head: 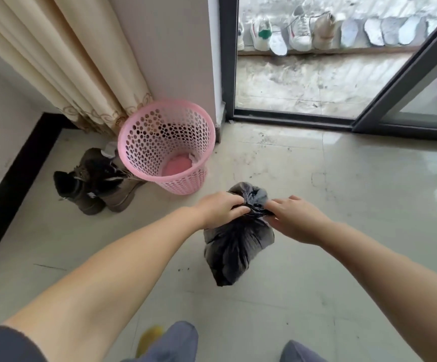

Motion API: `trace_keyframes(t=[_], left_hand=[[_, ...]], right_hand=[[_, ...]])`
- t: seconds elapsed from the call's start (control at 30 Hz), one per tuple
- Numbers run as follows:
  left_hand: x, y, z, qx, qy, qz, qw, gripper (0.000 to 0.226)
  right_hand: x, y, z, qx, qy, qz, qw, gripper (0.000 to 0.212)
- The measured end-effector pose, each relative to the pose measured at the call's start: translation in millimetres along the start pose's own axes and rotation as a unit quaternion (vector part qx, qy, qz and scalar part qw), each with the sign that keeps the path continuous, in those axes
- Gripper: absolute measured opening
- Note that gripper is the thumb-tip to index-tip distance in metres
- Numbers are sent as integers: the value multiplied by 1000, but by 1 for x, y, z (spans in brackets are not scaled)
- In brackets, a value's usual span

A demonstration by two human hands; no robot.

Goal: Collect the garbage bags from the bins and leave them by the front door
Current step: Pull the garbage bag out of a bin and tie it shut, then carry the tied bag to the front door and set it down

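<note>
A full black garbage bag [234, 246] hangs above the tiled floor in the middle of the view. My left hand [218, 209] grips the bunched neck of the bag from the left. My right hand [294, 218] pinches the same neck from the right, fingers curled into the plastic. A loose flap of the bag sticks up between the two hands. A pink perforated bin [166, 145] stands behind and to the left, by the wall corner, with no bag in it and its pink bottom showing.
Dark boots [94, 184] lie left of the bin under a beige curtain [63, 61]. A sliding glass door [408, 82] stands open at the back right, with a row of shoes [301, 30] outside. My knees show at the bottom edge.
</note>
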State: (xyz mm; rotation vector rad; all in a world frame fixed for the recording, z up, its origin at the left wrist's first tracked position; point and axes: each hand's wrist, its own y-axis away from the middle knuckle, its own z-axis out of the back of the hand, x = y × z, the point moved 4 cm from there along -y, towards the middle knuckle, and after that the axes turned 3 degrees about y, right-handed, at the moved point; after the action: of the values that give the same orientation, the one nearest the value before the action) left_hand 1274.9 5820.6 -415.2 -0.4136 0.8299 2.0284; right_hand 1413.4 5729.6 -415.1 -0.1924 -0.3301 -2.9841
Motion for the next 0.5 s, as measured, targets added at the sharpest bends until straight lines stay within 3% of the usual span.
trace_keyframes(t=[0.3,0.5], left_hand=[[-157,114,144,-11,6,-17,1000,43],[-257,168,210,20,-7,-3,1000,35]], right_hand=[[42,95,211,6,-98,-69,993,35],[63,165,323,7,-125,-121,985,34]])
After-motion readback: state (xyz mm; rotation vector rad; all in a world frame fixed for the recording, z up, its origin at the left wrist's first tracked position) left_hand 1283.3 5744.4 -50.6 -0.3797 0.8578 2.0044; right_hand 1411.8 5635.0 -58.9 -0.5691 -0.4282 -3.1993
